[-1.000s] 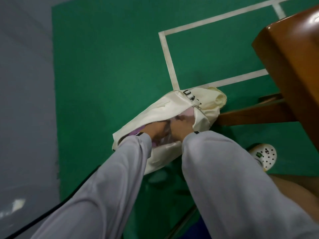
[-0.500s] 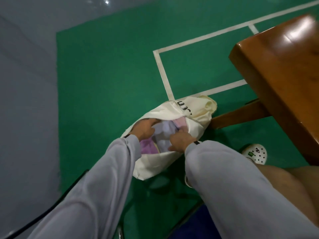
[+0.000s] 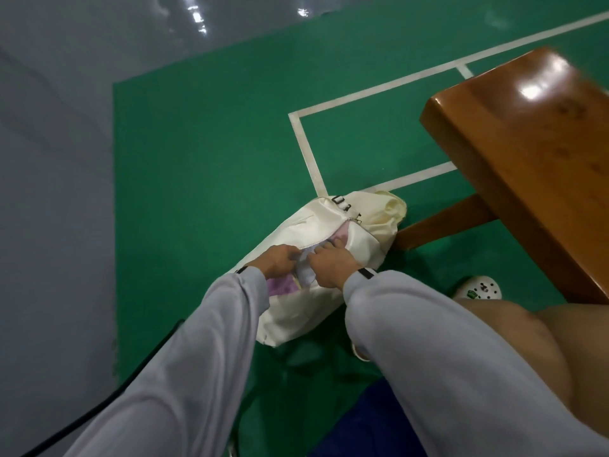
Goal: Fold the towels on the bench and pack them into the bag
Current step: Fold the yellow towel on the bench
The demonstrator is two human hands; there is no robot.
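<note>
The person is tucking towels into the bag, which is lying on the floor directly under both grips, with its mouth opening between them. The left grip and the right grip are both narrow, their fingers curling in close together and pinching the pale towel that is bunching up between them; whether the left is also catching the bag's rim, I cannot tell. A purple towel is showing just behind the left grip, near its wrist, and a pink towel is peeking out just beyond the right grip, by the zip. The worktop is standing well off to the outer side of the right grip, and no towel is showing on the part in view, so the packing is probably nearing its end. To do this well, 1 grip should be holding the rim open while the other is pressing the pale towel down flat, so its folds are not springing loose. Pushing with flat fingers rather than pinched tips is likely to work better, and the cloth should be staying clear of the zip teeth so nothing is snagging at closing.
</note>
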